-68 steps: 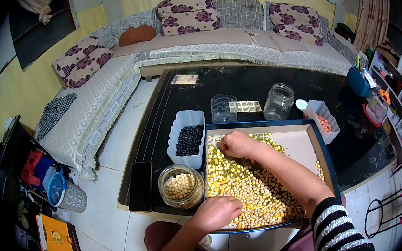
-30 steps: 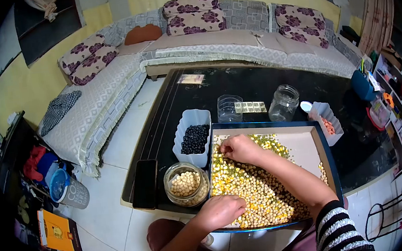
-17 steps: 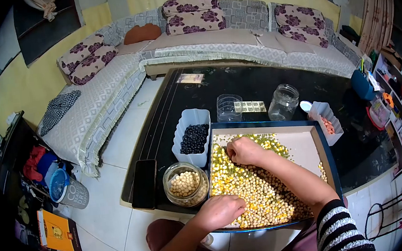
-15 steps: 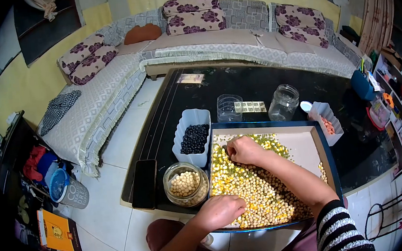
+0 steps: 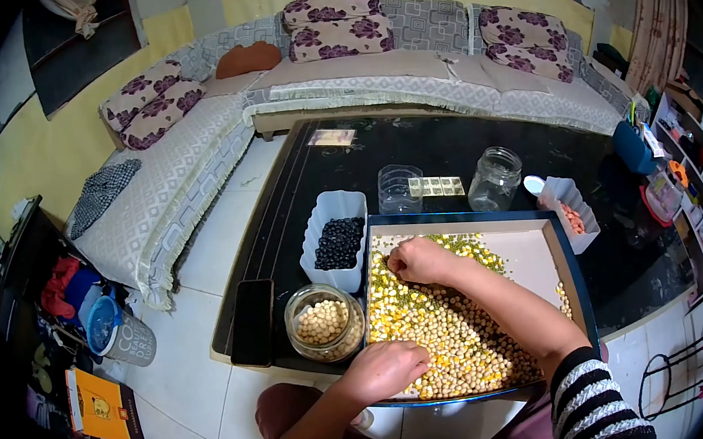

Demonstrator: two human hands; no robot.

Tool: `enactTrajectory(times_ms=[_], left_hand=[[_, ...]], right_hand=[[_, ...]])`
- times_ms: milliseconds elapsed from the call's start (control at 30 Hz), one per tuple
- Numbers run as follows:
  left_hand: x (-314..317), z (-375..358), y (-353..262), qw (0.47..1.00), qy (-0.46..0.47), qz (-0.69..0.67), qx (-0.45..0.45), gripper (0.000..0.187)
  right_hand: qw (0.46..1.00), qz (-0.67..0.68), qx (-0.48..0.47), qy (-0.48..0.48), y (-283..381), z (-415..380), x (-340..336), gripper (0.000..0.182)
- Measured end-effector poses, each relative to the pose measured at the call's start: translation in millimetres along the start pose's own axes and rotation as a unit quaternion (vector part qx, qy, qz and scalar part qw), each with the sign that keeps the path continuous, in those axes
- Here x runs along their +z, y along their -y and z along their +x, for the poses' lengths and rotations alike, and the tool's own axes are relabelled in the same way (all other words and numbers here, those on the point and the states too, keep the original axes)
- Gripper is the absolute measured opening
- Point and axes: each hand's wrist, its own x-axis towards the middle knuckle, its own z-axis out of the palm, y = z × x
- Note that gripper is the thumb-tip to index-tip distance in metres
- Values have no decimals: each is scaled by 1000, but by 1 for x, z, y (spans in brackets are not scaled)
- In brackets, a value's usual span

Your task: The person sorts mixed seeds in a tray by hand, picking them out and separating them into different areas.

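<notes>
1. The tray (image 5: 563, 258) with the blue rim sits on the black table (image 5: 446, 147) right in front of you, and its left and near parts are covered with a mixed heap of beans (image 5: 447, 329): pale round ones, yellow ones and small green ones.
2. Your right hand (image 5: 419, 259) rests on the far left part of that heap, fingers curled together with the tips pinched down among the beans; you cannot tell whether a bean is caught between them.
3. Your left hand (image 5: 383, 369) lies at the near left corner of the tray, fingers bent loosely over the beans at the rim, gripping nothing that shows.
4. Just left of the tray stands a glass jar (image 5: 323, 322) partly filled with pale round beans.
5. Behind that jar, touching the tray's left side, is a white tub (image 5: 335, 240) of black beans.
6. Beyond the tray stand 2 empty containers, a clear cup (image 5: 399, 188) and a second glass jar (image 5: 494, 178).
7. A small white tub (image 5: 569, 211) with pinkish beans sits off the tray's far right corner.
8. A dark phone (image 5: 251, 322) lies at the table's left edge.
</notes>
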Motion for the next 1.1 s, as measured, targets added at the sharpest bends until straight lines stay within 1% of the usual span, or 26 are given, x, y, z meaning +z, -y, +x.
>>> enactTrajectory(times_ms=[167, 233, 367, 533, 667, 733, 767, 833, 867, 900, 967, 1033, 1067, 1100], left_hand=[[-1, -1, -1, 1000, -1, -1, -4, 19], [-1, 0, -1, 1000, 0, 1, -4, 19], [0, -1, -1, 1000, -2, 6, -6, 19], [-2, -1, -2, 1000, -2, 4, -4, 20], [0, -2, -1, 1000, -6, 9, -6, 21], [0, -2, -1, 1000, -9, 3, -8, 21], [-1, -1, -2, 1000, -11, 3, -11, 21], [-3, -1, -4, 1000, 8, 23, -14, 20], [-1, -1, -2, 1000, 1, 19, -13, 20], [-1, -1, -1, 1000, 2, 19, -13, 20], [0, 0, -1, 1000, -2, 16, -11, 20], [-1, 0, -2, 1000, -3, 21, -10, 20], [-1, -1, -3, 1000, -6, 25, -10, 20], [0, -1, -2, 1000, -5, 24, -8, 20]], right_hand=[[999, -23, 17, 35, 4, -6, -13, 10], [998, -28, 41, 50, 5, -8, -15, 10], [997, -52, 33, 48, 3, -9, -15, 10], [993, -58, 68, 71, 3, -6, -18, 11], [994, -58, 84, 36, 4, -7, -17, 9], [997, -3, 74, -7, 8, -10, -22, 9], [998, -3, 70, -5, 13, -9, -24, 9], [985, 124, -7, -124, 29, -12, -34, 9], [987, 126, -9, -101, 52, -16, -52, 10], [980, 160, -34, -116, 67, -18, -58, 8], [958, 213, -127, -142, 91, -17, -56, 7], [950, 188, -209, -135, 112, -17, -54, 7], [949, 192, -224, -114, 120, -18, -53, 10], [952, 167, -236, -100, 125, -18, -52, 11]])
